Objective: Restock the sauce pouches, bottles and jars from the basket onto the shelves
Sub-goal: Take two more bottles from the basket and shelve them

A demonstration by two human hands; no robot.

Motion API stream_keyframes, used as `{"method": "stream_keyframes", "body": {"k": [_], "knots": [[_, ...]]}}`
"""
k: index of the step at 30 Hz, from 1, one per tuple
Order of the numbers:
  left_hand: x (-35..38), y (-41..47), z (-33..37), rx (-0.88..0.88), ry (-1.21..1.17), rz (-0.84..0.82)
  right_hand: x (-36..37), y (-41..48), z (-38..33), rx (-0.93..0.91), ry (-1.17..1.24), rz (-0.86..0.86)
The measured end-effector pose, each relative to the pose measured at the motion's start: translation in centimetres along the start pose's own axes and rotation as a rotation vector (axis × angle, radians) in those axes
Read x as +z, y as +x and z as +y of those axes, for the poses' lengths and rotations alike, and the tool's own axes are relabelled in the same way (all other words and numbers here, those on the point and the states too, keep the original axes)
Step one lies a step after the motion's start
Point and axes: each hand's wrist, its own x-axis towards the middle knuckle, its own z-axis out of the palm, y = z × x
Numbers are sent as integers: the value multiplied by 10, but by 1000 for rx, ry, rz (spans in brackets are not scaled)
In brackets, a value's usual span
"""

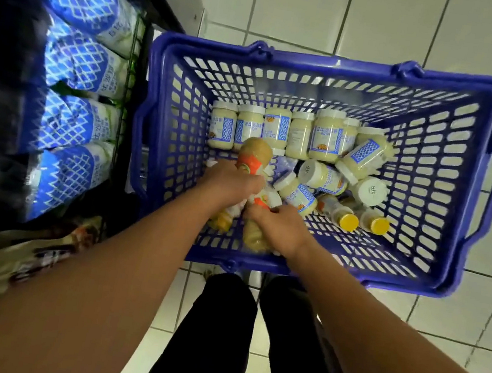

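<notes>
Picking step, inside the blue basket (pixel 320 66) on the tiled floor (pixel 389 32), just right of the shelf (pixel 137 52).

Reaches down with both hands, close together at the near-left of the basket. Grips with the left hand (pixel 232 181) a tan sauce bottle with an orange label (pixel 254 155), one end pointing far. Grips with the right hand (pixel 277 226) a second tan bottle (pixel 254 238) lying toward the near wall, with fingers curled round it. Motion blur here, so exact hold hard to read. Cannot tell whether either bottle is clear of the basket floor.

Left to restock, judging by contents:
- white-lidded jars (pixel 275 130) upright in a row along the far wall
- more jars tumbled in the middle
- two yellow-capped bottles (pixel 349 221) lying to the right

Blue-and-white pouches (pixel 77 65) ranked on the shelf at left.

Next move, probably: lift both bottles up past the rim without knocking the loose jars, then swing left to the shelves. Calls for a firm grip, as the smooth plastic is likely slippery. Also calls for a free slot, none visible from here.
</notes>
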Motion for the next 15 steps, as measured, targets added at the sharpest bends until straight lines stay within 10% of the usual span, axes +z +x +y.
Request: {"method": "stream_keyframes", "body": {"k": [15], "knots": [[-32,-249,84,230,-585,-26,-73,-257,-73,-300,523,192]]}}
